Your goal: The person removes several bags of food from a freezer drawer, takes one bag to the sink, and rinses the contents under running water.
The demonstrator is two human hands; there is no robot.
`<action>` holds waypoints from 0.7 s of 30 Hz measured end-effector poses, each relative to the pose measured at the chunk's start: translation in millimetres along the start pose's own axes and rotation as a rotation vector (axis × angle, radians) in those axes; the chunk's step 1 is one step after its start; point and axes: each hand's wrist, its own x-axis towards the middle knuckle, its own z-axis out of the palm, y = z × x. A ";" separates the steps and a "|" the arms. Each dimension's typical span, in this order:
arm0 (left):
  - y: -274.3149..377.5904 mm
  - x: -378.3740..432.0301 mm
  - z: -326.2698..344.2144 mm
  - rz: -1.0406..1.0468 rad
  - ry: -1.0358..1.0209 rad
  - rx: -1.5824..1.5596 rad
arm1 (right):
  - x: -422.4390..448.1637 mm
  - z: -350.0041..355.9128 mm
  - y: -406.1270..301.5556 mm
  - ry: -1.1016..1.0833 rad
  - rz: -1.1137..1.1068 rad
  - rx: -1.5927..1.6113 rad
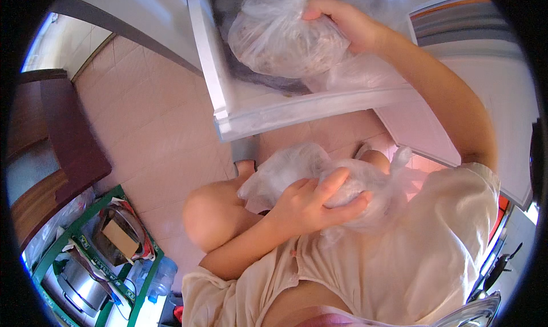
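Note:
My right hand grips the top of a clear plastic bag with pale contents that I cannot make out. That bag is over a white pull-out drawer, apparently of a fridge or freezer. More clear plastic lies in the drawer beside it. Down at my lap, my left hand clasps a bundle of clear plastic bags, its thumb and fingers pressed around one rounded, filled part. What is inside this bundle is hidden by the crumpled film.
Tiled floor surrounds my bent knees. To the left are dark wooden furniture and a green-framed rack holding a metal pot. A clear blue water bottle is next to the rack. A white panel is at right.

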 end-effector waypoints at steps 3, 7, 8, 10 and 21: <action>-1.1 -1.3 -0.1 0.006 0.011 0.015 | -9.7 -5.6 -3.9 -0.091 0.001 0.179; 0.4 -4.9 1.0 0.020 -0.015 0.014 | -17.8 -7.2 -5.0 -0.067 -0.125 -0.070; 0.6 -3.7 0.2 0.023 -0.018 0.013 | -28.4 3.0 -13.3 -0.034 -0.188 -0.350; 1.1 -1.9 0.0 0.014 0.003 -0.011 | -49.1 18.1 -63.9 -0.032 0.088 -0.295; 1.5 13.4 -13.0 -0.007 0.019 -0.115 | -245.6 45.5 38.8 -0.132 -0.396 -1.197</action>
